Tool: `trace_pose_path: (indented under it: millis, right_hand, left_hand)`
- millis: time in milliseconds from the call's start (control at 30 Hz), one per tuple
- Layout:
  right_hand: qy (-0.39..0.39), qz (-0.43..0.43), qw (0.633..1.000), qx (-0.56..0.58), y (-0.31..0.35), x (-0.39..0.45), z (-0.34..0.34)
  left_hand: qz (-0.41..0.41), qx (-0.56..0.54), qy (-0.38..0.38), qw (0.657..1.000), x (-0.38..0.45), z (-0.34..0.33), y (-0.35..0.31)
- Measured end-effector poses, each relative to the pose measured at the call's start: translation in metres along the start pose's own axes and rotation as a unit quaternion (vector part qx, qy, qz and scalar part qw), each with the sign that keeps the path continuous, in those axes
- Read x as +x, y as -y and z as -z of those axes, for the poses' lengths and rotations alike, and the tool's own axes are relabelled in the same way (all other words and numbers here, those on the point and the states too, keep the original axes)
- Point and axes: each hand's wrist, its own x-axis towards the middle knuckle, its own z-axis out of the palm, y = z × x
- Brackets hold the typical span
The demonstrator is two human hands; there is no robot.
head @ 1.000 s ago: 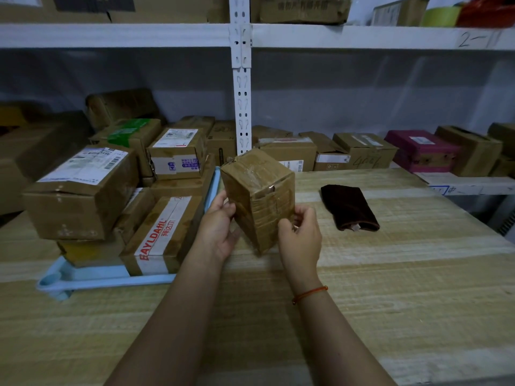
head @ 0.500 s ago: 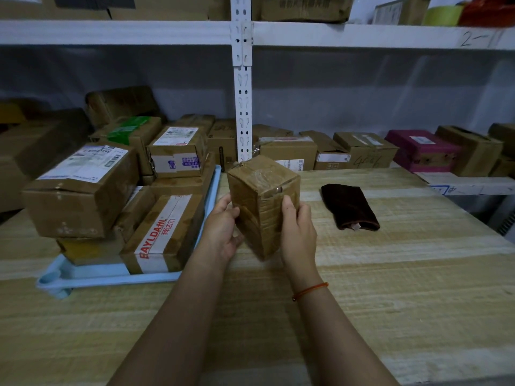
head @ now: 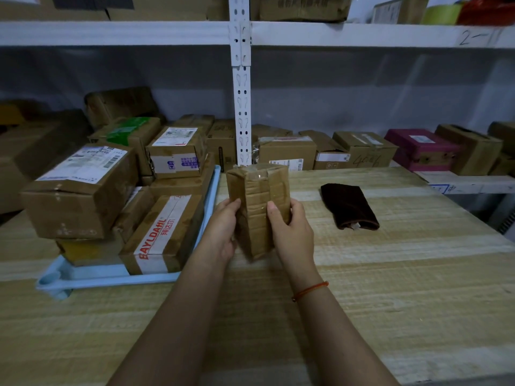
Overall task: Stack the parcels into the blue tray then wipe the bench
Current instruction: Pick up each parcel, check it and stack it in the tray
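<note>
A small taped brown parcel (head: 257, 201) stands upright between my hands, just right of the blue tray (head: 111, 275). My left hand (head: 223, 232) grips its left side and my right hand (head: 292, 232) grips its right side, thumbs on the near face. The tray at the left holds several cardboard parcels, among them a long box marked BAYLDAHL (head: 164, 232) and a large labelled box (head: 80, 190) stacked on top. A dark brown cloth (head: 348, 207) lies on the wooden bench (head: 390, 288) to the right of the parcel.
A white metal shelf post (head: 242, 107) rises behind the parcel. More cardboard boxes (head: 289, 154) and a magenta box (head: 418, 149) line the shelf behind the bench. An upper shelf (head: 362, 34) carries further boxes.
The parcel has been turned from a corner-on tilt to upright and has come slightly lower and nearer. My right hand shifted from pinching its lower corner to wrapping its right side.
</note>
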Motion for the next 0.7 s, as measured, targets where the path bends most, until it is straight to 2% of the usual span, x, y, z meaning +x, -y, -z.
trace_pose_path:
  millis: [233,433,567,700]
  right_hand:
    - [0.015,0.038,0.998,0.041,0.0,-0.001,0.004]
    - [0.081,0.016,0.986,0.142,-0.001,0.001,0.005]
    - [0.118,0.035,0.984,0.128,-0.01,0.002,0.005]
    - [0.11,0.048,0.986,0.115,-0.014,0.002,0.004]
  left_hand:
    - [0.002,-0.002,0.02,1.0,-0.002,0.001,-0.001]
    - [0.001,-0.028,0.045,0.999,-0.002,0.0,-0.004]
    - [0.016,-0.025,0.056,0.998,-0.003,0.0,-0.004]
    - [0.042,-0.033,0.066,0.996,-0.007,0.002,-0.004]
